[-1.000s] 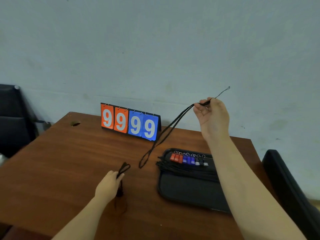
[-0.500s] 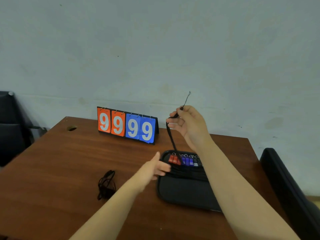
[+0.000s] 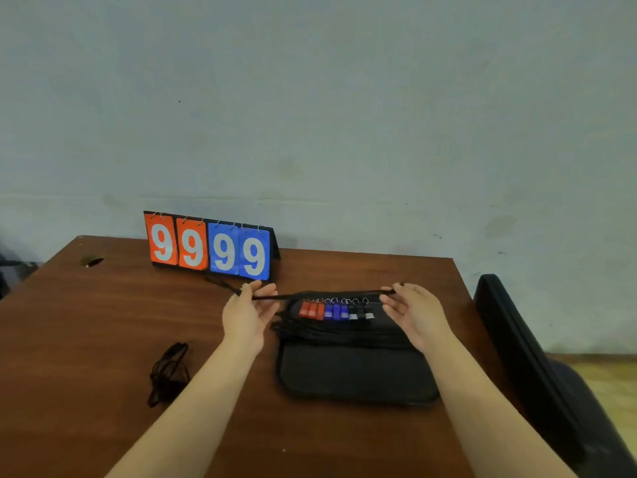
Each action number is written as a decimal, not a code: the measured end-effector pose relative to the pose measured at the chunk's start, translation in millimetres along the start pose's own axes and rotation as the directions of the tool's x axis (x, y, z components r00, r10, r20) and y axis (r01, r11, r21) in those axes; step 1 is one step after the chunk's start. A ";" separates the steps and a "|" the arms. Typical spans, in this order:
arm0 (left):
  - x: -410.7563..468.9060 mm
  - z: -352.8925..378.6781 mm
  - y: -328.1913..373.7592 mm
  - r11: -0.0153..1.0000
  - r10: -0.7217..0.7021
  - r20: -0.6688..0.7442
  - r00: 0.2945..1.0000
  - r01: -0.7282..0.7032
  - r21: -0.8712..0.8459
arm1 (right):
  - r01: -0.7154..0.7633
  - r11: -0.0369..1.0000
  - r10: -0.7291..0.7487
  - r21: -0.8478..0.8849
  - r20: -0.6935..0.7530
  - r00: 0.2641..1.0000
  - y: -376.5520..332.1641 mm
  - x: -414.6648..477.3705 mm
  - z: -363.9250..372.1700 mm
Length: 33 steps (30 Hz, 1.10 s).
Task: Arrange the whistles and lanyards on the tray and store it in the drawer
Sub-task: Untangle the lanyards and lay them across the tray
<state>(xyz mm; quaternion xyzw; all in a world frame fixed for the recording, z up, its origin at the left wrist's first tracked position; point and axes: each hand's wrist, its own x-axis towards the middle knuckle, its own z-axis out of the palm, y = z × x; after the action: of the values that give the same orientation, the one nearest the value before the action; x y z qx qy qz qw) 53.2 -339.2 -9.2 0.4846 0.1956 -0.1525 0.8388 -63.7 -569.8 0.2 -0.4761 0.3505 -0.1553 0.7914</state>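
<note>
A black lanyard (image 3: 320, 295) is held stretched, nearly level, between the two hands just above the far edge of the black tray (image 3: 355, 377), which lies on the right half of the brown surface (image 3: 86, 322). Its left part is pinched in the fingers (image 3: 258, 288) of the left hand (image 3: 249, 313), with a short tail trailing off to the far left; its right end is pinched in the fingers (image 3: 400, 288) of the right hand (image 3: 415, 313). A row of whistles (image 3: 336, 310), red, blue and black with small metal rings, is set along the far side of the tray, and a band of dark cords (image 3: 344, 334) is laid across the tray just nearer than them. A loose tangled cord (image 3: 169, 372) lies on the surface well to the left of the tray. The lanyard is judged to be very light, thin and limp: no shape is kept unless tension is applied, so it is best taken at both ends and laid down straight, since snagging on the rings seems likely. The whistles look small, hard and easily nudged out of line. On the flip scoreboard (image 3: 210, 248) at the far edge, "9 9" is read on orange cards and "9 9" on blue; no other writing can be made out.
</note>
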 end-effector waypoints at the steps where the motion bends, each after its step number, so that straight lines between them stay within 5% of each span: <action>1: 3.7 -5.0 -3.5 0.996 0.002 -0.007 1.000 -0.001 0.089 | -0.029 0.998 0.032 0.061 -0.053 0.998 0.6 4.7 -15.9; 4: 12.2 -20.2 -17.1 0.936 0.005 -0.008 1.000 -0.002 0.351 | -0.057 0.993 0.071 0.100 -0.150 0.986 -0.4 12.3 -55.4; 8: 20.3 -35.7 -43.0 0.750 0.067 -0.012 0.998 -0.043 0.660 | -0.069 0.994 0.044 -0.089 -0.259 0.965 8.0 16.8 -96.6; 15: 33.9 -51.1 -87.4 0.796 -0.056 -0.196 0.979 0.162 0.583 | -0.169 0.971 0.094 -0.168 -0.382 0.919 45.9 27.9 -140.5; 24: 54.4 -57.8 -111.5 0.587 0.100 -0.225 0.969 0.126 0.800 | -0.244 0.930 0.105 -0.275 -0.438 0.893 74.5 45.6 -160.2; 33: 73.2 -47.1 -115.2 0.671 0.134 -0.319 0.938 0.151 0.726 | -0.290 0.924 0.148 -0.250 -0.465 0.873 76.9 70.5 -153.3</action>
<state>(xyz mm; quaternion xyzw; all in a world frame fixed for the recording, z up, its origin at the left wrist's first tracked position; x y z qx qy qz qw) 57.6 -358.7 -152.2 0.8009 0.2632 -0.1350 0.5206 -128.4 -671.2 -140.9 -0.5044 0.5916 -0.1092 0.6194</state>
